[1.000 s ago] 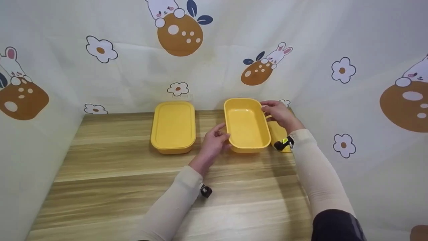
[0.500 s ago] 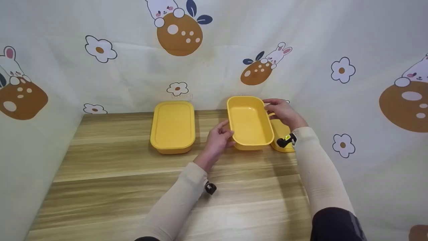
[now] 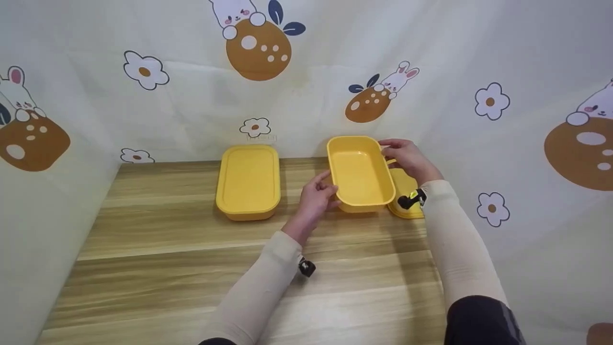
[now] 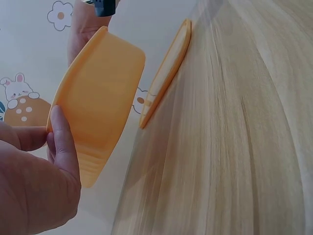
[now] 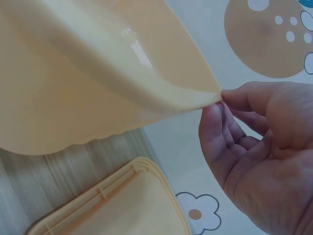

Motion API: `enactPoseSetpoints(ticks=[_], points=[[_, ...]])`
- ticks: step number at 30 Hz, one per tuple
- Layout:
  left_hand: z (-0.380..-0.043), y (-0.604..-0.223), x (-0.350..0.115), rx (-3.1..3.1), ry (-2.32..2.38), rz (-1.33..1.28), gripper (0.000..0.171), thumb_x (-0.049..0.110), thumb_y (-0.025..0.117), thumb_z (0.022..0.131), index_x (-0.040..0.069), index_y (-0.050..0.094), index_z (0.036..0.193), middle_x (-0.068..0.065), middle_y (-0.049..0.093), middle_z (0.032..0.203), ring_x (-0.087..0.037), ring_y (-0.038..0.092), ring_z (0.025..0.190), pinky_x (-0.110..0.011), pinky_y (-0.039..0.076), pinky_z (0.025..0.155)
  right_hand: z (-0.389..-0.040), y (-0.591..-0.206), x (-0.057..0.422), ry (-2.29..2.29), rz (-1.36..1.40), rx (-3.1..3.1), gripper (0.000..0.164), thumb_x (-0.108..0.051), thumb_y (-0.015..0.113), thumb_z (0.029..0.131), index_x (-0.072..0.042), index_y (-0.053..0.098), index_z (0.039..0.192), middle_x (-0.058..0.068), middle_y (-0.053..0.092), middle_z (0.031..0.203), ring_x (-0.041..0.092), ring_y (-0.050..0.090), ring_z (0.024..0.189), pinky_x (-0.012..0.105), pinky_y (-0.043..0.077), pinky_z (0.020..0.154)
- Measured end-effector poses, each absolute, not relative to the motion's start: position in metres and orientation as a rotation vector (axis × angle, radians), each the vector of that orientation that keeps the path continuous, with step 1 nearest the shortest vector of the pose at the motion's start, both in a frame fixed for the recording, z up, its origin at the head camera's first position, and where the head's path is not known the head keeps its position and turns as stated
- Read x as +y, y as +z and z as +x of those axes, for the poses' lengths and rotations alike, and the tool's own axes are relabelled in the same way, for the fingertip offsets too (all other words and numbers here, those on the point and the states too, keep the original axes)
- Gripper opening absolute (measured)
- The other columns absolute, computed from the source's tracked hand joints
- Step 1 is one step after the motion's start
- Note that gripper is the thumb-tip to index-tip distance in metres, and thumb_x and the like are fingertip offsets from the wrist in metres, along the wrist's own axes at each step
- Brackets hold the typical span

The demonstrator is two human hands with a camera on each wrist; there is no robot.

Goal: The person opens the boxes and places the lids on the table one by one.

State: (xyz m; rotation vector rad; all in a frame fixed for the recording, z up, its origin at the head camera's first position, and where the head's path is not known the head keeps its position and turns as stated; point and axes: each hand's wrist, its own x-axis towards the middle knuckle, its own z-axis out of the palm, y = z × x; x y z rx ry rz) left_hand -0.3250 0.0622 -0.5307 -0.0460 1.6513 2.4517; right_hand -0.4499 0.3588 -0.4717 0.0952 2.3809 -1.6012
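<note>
An uncovered yellow food container (image 3: 361,175), with nothing inside, is held between both hands above the table. My left hand (image 3: 315,200) pinches its left rim, fingers against the outer wall in the left wrist view. On the far right side, my right hand (image 3: 409,159) pinches the rim between thumb and fingers, plain in the right wrist view. A yellow lid (image 3: 404,189) lies on the table under and beside the right hand, inner side up in the right wrist view; the right wrist camera partly covers it in the head view.
A second yellow container with its lid on (image 3: 248,182) stands to the left, near the back of the wood-grain table (image 3: 158,268). A pale printed cloth (image 3: 306,100) rises as walls behind and at both sides.
Both hands have carried the uncovered container a little to the right and farther back. More of the lid beside it now shows. The covered container has not moved.
</note>
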Motion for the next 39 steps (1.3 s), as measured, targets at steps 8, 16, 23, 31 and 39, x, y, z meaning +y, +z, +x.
enactPoseSetpoints(ticks=[8, 16, 23, 31, 39], points=[[-0.326, -0.532, 0.069, 1.648, 2.444, -0.06, 0.06, -0.004, 0.067, 0.106, 0.003, 0.05, 0.164, -0.007, 0.054, 0.107, -0.017, 0.064, 0.088, -0.034, 0.067, 0.079, -0.445, -0.471, 0.361, -1.627, 0.082, 2.408, 0.046, -0.021, 0.065, 0.111, -0.01, 0.062, 0.155, 0.015, 0.065, 0.143, 0.03, 0.067, 0.119, 0.034, 0.063, 0.094], [-0.328, -0.537, 0.073, 1.634, 2.459, -0.057, 0.059, -0.005, 0.066, 0.107, 0.003, 0.051, 0.163, -0.004, 0.053, 0.104, -0.014, 0.063, 0.086, -0.029, 0.066, 0.073, -0.449, -0.48, 0.366, -1.644, 0.092, 2.417, 0.047, -0.02, 0.067, 0.11, -0.008, 0.062, 0.155, 0.016, 0.066, 0.14, 0.028, 0.069, 0.114, 0.032, 0.064, 0.09], [-0.33, -0.541, 0.077, 1.656, 2.447, -0.08, 0.058, -0.004, 0.067, 0.106, 0.005, 0.054, 0.162, -0.005, 0.053, 0.105, -0.015, 0.062, 0.086, -0.03, 0.066, 0.074, -0.448, -0.484, 0.366, -1.658, 0.135, 2.395, 0.046, -0.019, 0.067, 0.11, -0.008, 0.063, 0.154, 0.017, 0.066, 0.142, 0.03, 0.067, 0.12, 0.035, 0.063, 0.094], [-0.332, -0.546, 0.079, 1.684, 2.423, -0.104, 0.059, -0.005, 0.066, 0.106, 0.004, 0.053, 0.163, -0.007, 0.054, 0.107, -0.018, 0.063, 0.087, -0.03, 0.066, 0.073, -0.445, -0.492, 0.363, -1.645, 0.174, 2.4, 0.047, -0.018, 0.065, 0.111, -0.008, 0.06, 0.156, 0.017, 0.066, 0.142, 0.031, 0.067, 0.121, 0.041, 0.06, 0.103], [-0.336, -0.553, 0.082, 1.716, 2.401, -0.111, 0.058, -0.005, 0.067, 0.106, 0.002, 0.054, 0.161, -0.006, 0.049, 0.104, -0.02, 0.063, 0.087, -0.03, 0.066, 0.073, -0.443, -0.506, 0.363, -1.656, 0.215, 2.442, 0.046, -0.017, 0.065, 0.11, -0.006, 0.062, 0.155, 0.019, 0.068, 0.142, 0.03, 0.069, 0.118, 0.038, 0.061, 0.099]])
